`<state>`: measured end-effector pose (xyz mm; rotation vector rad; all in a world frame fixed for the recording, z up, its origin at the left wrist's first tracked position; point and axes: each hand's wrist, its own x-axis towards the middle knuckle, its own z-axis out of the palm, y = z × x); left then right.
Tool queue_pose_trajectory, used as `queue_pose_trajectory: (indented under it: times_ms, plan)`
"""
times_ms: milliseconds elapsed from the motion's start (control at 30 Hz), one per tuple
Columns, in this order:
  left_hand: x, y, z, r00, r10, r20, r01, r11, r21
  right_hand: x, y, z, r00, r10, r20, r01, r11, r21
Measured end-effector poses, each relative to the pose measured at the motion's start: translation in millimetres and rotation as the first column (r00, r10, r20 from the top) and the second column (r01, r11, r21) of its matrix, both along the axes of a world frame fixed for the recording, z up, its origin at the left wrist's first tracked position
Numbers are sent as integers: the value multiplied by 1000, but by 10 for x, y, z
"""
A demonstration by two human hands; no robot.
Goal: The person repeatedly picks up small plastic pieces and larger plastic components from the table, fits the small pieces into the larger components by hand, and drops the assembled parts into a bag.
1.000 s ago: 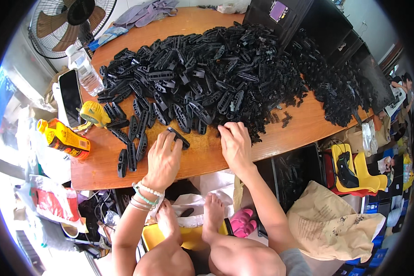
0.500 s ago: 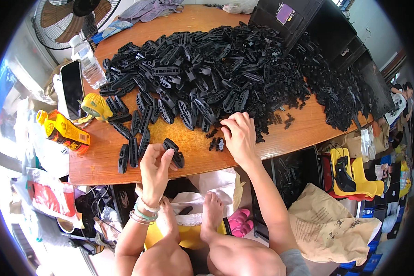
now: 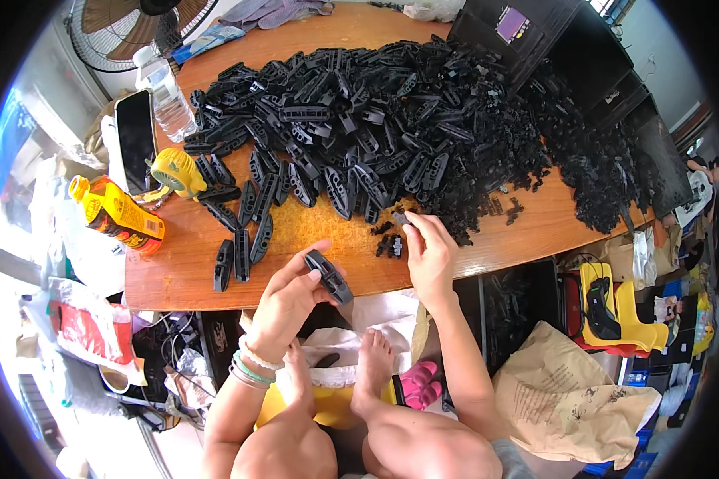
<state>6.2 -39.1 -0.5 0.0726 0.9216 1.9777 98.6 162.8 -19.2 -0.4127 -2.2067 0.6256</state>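
Observation:
Over the table's near edge, my left hand (image 3: pixel 278 313) grips an oblong black plastic part (image 3: pixel 328 276) with slots in it, fingers and thumb round its side. My right hand (image 3: pixel 433 267) is closed in a pinch above the table, a small dark plastic piece (image 3: pixel 400 217) between thumb and fingertips. Just beside those fingertips lie several small black clips (image 3: pixel 389 245) on the wood. Behind both hands spreads a heap of similar oblong black parts (image 3: pixel 319 112). A few oblong parts (image 3: pixel 242 254) lie apart from it, to the left of my left hand.
Small black pieces (image 3: pixel 487 160) are piled at the right, before a black crate (image 3: pixel 527 40). Along the left stand a yellow-orange bottle (image 3: pixel 124 215), a yellow mini fan (image 3: pixel 176 172), a phone (image 3: pixel 136 132) and a water bottle (image 3: pixel 168 104). A paper bag (image 3: pixel 567 391) lies lower right.
My left hand has moved right and turned the oblong part. My right hand has drawn slightly back toward me, and a small piece now shows in its fingertips. The whole view has shifted slightly.

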Motion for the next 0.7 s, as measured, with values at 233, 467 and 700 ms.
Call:
queue_pose_trajectory:
  times_ms: [233, 467, 700]
  plan:
    - [41, 23, 57, 998, -65, 8, 65, 998, -6, 205, -470, 249, 965, 110, -238, -239, 746, -622]
    - [34, -54, 80, 913, -370, 170, 315, 907, 279, 206, -812, 309, 930, 277, -244, -365, 603, -709]
    - [85, -171, 304, 878, -294, -378, 180, 934, -308, 242, -861, 272, 972, 191, -136, -233, 739, -632]
